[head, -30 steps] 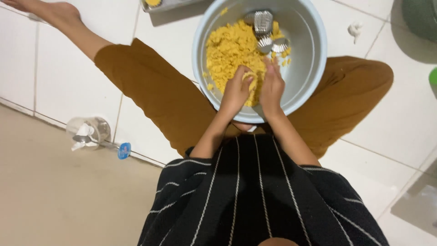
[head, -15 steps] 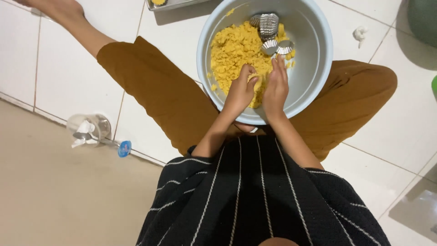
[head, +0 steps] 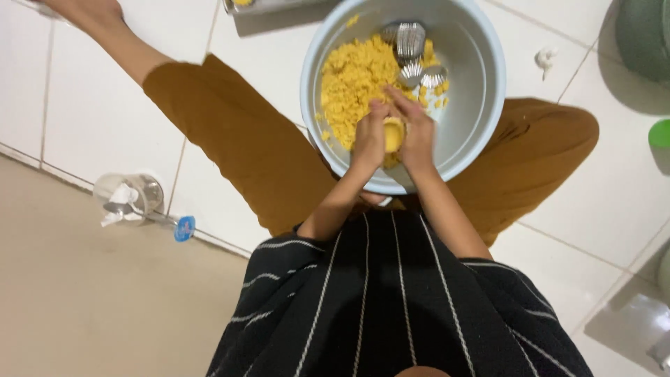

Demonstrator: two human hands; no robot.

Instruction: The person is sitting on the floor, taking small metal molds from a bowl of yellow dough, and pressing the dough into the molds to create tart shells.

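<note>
A large pale grey bowl (head: pixel 481 77) rests on my lap and holds crumbly yellow dough (head: pixel 352 80). Several small fluted metal moulds (head: pixel 410 40) lie at the bowl's far side. My left hand (head: pixel 368 138) and my right hand (head: pixel 419 136) meet over the near part of the bowl. Between them they press a small lump of yellow dough (head: pixel 393 134); whether a mould sits under it I cannot tell.
I sit on a white tiled floor in mustard trousers (head: pixel 230 146) and a black striped top. A clear glass jug (head: pixel 129 199) with a spoon lies at the left. A metal tray (head: pixel 269 5) edge shows beyond the bowl. A green container (head: pixel 645 31) stands at the right.
Both hands have drawn together and lifted slightly, now cupping a lump of dough between them instead of reaching into the pile.
</note>
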